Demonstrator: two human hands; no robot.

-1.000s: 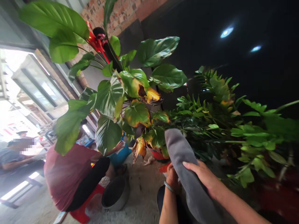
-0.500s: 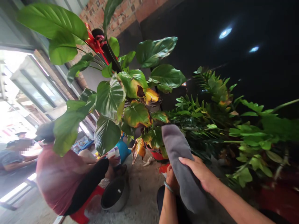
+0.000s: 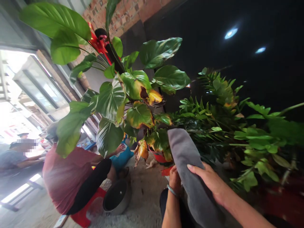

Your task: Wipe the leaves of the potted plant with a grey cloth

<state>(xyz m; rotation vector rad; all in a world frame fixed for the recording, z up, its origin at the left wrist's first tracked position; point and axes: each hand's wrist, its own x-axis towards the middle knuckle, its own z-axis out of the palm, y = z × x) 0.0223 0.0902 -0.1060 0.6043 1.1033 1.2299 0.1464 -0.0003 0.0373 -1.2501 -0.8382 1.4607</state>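
A long grey cloth (image 3: 184,158) stands up in front of me, between both hands. My right hand (image 3: 207,180) lies flat on its right side with the fingers stretched along the fabric. My left hand (image 3: 175,180), with a silver bangle on the wrist, is closed on the cloth's left edge from behind. Just beyond the cloth stands a big-leaved plant (image 3: 133,101) with several yellowing, brown-edged leaves, and a bushy narrow-leaved plant (image 3: 220,123) spreads to the right.
A person in a red shirt (image 3: 68,177) crouches at the left on a red stool beside a dark round basin (image 3: 116,196). A red pot (image 3: 159,157) sits at the plant's base. Further left another person sits near a bright doorway. Brick wall behind.
Both hands and the cloth shifted slightly up and left half a second ago, then came back right. The crouching person at left leaned and moved an arm.
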